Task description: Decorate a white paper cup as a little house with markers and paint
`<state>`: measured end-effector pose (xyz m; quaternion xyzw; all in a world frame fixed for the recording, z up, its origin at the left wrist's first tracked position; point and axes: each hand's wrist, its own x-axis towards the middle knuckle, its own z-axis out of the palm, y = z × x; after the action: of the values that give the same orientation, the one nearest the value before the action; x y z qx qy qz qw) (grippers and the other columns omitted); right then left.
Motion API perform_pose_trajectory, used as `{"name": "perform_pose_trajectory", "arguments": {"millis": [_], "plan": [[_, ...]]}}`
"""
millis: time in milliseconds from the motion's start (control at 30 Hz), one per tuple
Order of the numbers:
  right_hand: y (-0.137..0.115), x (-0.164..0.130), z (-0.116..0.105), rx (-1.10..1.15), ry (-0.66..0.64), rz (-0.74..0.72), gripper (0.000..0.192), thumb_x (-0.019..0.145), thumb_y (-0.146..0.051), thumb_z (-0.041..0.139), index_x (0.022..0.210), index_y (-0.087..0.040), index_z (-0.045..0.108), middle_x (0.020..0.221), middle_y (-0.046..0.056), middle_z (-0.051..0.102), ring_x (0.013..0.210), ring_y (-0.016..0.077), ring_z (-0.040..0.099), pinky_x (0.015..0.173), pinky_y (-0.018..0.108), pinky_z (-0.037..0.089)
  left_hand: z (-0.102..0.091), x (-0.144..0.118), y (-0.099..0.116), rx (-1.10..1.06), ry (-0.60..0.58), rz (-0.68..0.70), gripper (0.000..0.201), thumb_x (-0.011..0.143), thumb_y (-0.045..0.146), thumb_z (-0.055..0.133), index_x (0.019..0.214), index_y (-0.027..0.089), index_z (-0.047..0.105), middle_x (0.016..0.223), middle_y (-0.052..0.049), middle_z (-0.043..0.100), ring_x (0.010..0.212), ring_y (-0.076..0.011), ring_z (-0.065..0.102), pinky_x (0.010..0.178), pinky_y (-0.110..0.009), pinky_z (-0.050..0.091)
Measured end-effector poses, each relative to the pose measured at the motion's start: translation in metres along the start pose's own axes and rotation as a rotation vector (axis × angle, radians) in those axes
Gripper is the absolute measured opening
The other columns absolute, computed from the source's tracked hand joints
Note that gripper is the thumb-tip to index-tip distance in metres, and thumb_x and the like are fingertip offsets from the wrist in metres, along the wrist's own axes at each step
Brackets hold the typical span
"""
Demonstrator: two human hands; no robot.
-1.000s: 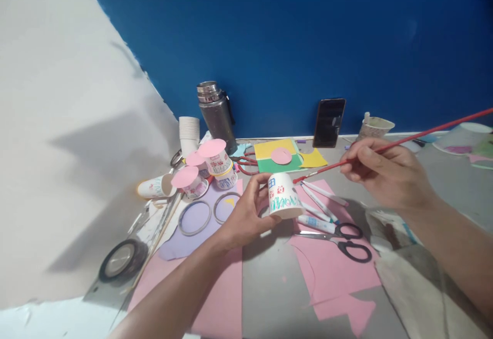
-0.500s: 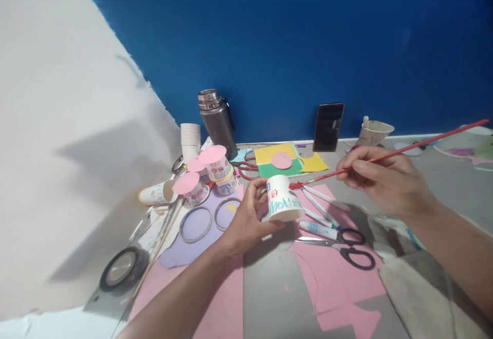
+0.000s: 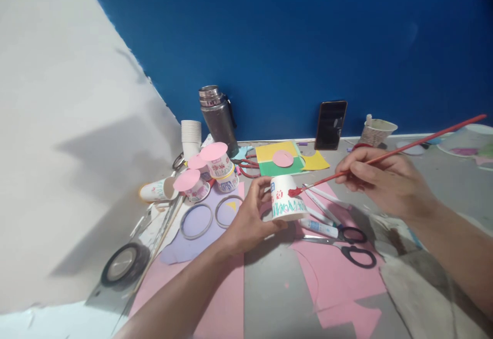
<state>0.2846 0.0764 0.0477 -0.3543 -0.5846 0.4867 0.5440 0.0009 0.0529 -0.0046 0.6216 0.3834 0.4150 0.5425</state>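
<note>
Centrally, pink paper is lying across the near table. Left hand is gripping an upturned paper cup, fingers curled round its side. Right hand is pinching a red paintbrush, its tip touching the cup. Scissors are lying just right of the cup.

paper cup: white, upside down, slightly tilted, green, red and blue marks on wall, held above pink paper | paintbrush: long red handle, slanting up right, red-loaded tip touching cup wall
</note>
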Motion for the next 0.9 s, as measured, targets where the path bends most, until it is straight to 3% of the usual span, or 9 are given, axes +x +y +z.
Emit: {"name": "perform_pose_trajectory", "arguments": {"millis": [333,600,900], "plan": [[-0.0019,0.0008,-0.0008,0.028,0.044,0.008,0.033,0.077,-0.052,0.092,0.076,-0.021,0.083,0.069,0.006,0.073,0.056,0.012,0.055,0.049,0.024,0.045,-0.0015,-0.0008,-0.0025,0.003,-0.004,0.023,0.081,0.072,0.017,0.091,0.138,0.029,0.046,0.154,-0.011,0.05,0.145,-0.0344,0.054,0.124,-0.053,0.041],[-0.0027,0.0013,0.0011,0.038,0.052,0.0,0.031,0.077,-0.051,0.092,0.077,-0.022,0.083,0.069,0.007,0.073,0.056,0.0136,0.055,0.049,0.028,0.043,0.0001,-0.0026,-0.0028,-0.001,-0.016,-0.008,0.081,0.072,0.018,0.092,0.139,0.031,0.048,0.156,-0.01,0.049,0.151,-0.0354,0.047,0.128,-0.056,0.035],[-0.0015,0.0008,-0.0019,-0.002,0.021,-0.03,0.026,0.084,-0.053,0.086,0.08,-0.027,0.082,0.07,0.007,0.071,0.056,0.0161,0.052,0.047,0.032,0.04,-0.0003,-0.003,-0.0032,-0.014,-0.03,-0.015,0.082,0.073,0.02,0.093,0.14,0.032,0.048,0.157,-0.01,0.051,0.148,-0.0349,0.051,0.125,-0.055,0.04]]}}
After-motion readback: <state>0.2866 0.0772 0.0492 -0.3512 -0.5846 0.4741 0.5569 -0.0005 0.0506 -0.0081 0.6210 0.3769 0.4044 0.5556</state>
